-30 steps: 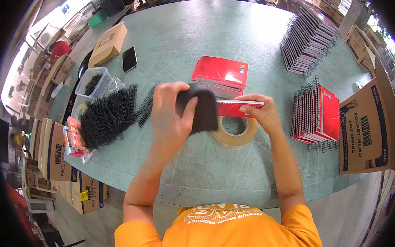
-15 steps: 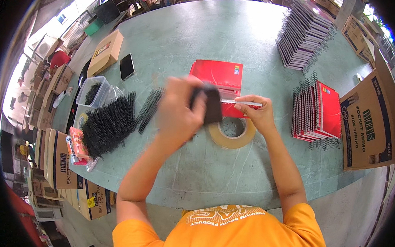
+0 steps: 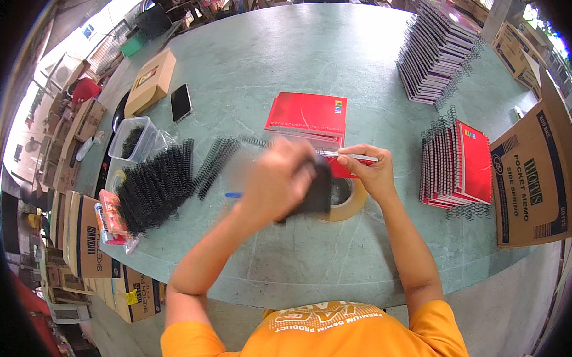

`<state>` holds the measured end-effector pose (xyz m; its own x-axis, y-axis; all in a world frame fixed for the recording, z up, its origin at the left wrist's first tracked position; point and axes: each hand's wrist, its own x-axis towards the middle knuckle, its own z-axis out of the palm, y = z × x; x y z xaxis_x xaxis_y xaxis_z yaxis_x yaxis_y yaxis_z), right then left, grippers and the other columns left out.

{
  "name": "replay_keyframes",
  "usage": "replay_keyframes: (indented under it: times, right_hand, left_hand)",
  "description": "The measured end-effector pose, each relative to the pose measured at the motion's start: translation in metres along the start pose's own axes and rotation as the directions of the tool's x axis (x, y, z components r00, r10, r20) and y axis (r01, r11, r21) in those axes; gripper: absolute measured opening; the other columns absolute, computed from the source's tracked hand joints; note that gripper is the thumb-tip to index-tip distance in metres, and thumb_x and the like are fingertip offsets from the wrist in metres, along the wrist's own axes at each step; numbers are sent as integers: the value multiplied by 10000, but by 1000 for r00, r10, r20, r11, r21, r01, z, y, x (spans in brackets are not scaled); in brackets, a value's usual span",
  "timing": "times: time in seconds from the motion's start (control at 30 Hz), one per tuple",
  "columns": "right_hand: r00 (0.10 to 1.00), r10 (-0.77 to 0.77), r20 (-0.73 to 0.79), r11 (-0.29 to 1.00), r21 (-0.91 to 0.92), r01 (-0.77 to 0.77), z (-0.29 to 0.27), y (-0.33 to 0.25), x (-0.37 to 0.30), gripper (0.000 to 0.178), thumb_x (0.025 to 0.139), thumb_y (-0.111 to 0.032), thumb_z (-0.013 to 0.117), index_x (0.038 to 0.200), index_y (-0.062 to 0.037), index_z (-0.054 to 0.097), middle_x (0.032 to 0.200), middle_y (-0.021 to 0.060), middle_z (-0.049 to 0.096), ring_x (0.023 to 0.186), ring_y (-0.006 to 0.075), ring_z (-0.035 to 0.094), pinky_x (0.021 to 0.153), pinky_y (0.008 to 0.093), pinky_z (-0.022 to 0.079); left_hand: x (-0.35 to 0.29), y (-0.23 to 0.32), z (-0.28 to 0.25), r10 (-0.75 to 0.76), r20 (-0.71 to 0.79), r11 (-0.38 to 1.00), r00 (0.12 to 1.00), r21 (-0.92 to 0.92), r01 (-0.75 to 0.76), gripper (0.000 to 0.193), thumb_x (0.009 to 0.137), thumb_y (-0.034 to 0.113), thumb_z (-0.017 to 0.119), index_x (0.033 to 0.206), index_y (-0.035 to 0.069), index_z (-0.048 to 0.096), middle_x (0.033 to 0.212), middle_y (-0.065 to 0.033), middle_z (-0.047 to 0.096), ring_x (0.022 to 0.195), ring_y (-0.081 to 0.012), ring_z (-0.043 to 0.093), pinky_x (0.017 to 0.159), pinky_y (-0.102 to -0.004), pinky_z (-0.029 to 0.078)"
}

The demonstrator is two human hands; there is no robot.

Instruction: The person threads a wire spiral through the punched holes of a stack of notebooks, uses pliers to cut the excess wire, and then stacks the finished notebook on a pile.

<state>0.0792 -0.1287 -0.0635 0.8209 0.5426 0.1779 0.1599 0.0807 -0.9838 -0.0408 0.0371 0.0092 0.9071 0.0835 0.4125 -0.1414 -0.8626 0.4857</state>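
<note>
My right hand [image 3: 371, 169] pinches the edge of a small red notebook [image 3: 343, 168], whose white page edges face up. Close beside it my left hand [image 3: 276, 182], smeared by motion, has its fingers curled at a dark, flat thing [image 3: 321, 188] too blurred to name. A black spiral coil [image 3: 254, 140] reaches leftward from behind this hand. Just beyond both hands lies a stack of red notebooks [image 3: 309, 111]. Partly hidden beneath the hands, a wide roll of clear tape [image 3: 356, 204] lies on the table.
Loose black coils [image 3: 157, 189] are heaped at left, near a clear plastic tub [image 3: 133, 140], a phone [image 3: 181, 102] and a brown box [image 3: 150, 82]. Coiled red notebooks [image 3: 474, 159] and a taller notebook stack [image 3: 436, 57] stand at right, beside an open carton [image 3: 531, 176].
My left hand has moved slightly right and nearer to me with the dark thing. A coil now shows behind it, and a blue pen-like thing shows on the table.
</note>
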Motion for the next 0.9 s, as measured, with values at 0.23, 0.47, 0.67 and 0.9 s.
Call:
replay_keyframes:
  times: [0.23, 0.47, 0.67, 0.9]
  right_hand:
    - [969, -222, 109, 908, -339, 246, -16, -24, 1, 185, 728, -41, 704, 905, -91, 697, 826, 49, 639, 800, 184, 617, 667, 306, 497]
    - [920, -365, 146, 524, -784, 332, 8, -35, -20, 226, 738, -65, 646, 959, -107, 620, 946, 55, 590, 928, 260, 547, 804, 399, 410]
    - [905, -422, 55, 556, -773, 306, 18, -26, -5, 150, 755, -125, 669, 895, -112, 616, 836, 30, 615, 869, 246, 562, 792, 390, 394]
    - [918, -393, 50, 540, -796, 274, 20, -31, -5, 162, 756, -217, 695, 900, -158, 648, 796, -7, 605, 836, 221, 552, 775, 370, 367]
  left_hand:
    - [-28, 31, 17, 34, 339, 979, 940, -199, 36, 272, 774, 173, 717, 998, 78, 597, 907, -146, 568, 810, -335, 598, 706, -390, 503]
    - [-38, 7, 43, 288, -14, 945, 958, 164, -282, 243, 725, 158, 714, 899, 66, 571, 931, -128, 520, 865, -290, 539, 691, -393, 459]
    - [-6, -32, 24, 293, -65, 913, 954, 315, -259, 237, 712, 141, 713, 873, 61, 558, 883, -93, 535, 877, -289, 524, 730, -408, 421]
    - [-67, -67, -24, -43, 541, 924, 840, 341, -173, 583, 672, 205, 761, 1184, 84, 511, 1025, -160, 511, 967, -353, 498, 869, -424, 423]
